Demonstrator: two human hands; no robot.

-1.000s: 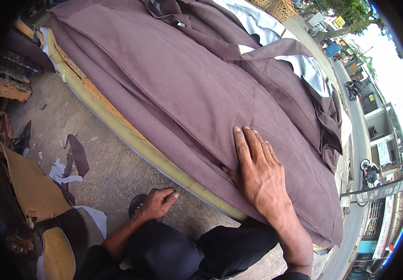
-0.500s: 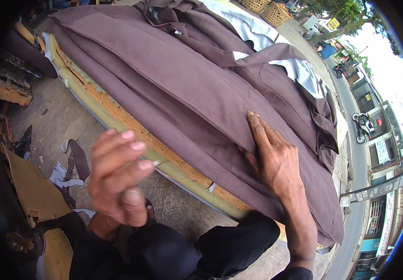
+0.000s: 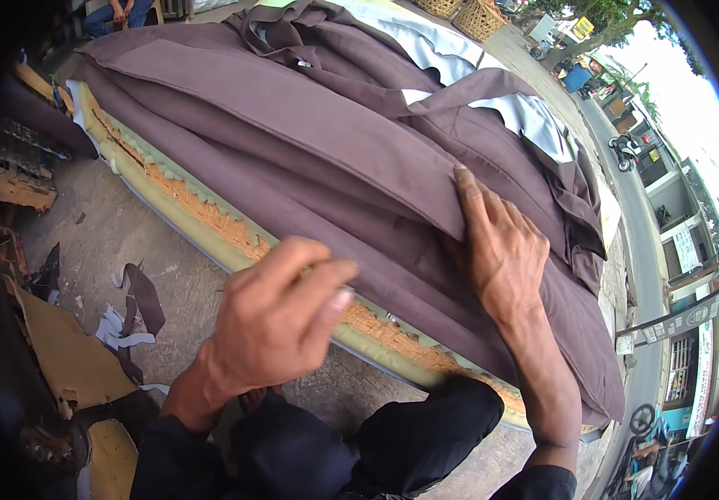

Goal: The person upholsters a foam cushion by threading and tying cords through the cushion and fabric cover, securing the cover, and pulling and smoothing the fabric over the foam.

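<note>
A brown fabric cover (image 3: pixel 309 125) lies draped over a long foam cushion (image 3: pixel 209 221) whose yellow and orange edge shows along the near side. My right hand (image 3: pixel 501 250) rests flat on the cover, fingers stretched along a folded seam. My left hand (image 3: pixel 280 325) hovers raised in front of the cushion's near edge, its fingers curled against the thumb in a pinch; I see nothing between them. My dark-trousered knees (image 3: pixel 393 442) are just below the cushion.
Brown and white cloth scraps (image 3: pixel 130 317) and a piece of cardboard (image 3: pixel 68 362) lie on the concrete floor at left. White lining (image 3: pixel 526 117) shows under the cover. A seated person (image 3: pixel 118 12) is far back; a street with a motorbike (image 3: pixel 626 150) runs at right.
My left hand rose from the floor beside my knee up to the cushion's near edge. My right hand slid farther up the cover, and the foam edge is more exposed.
</note>
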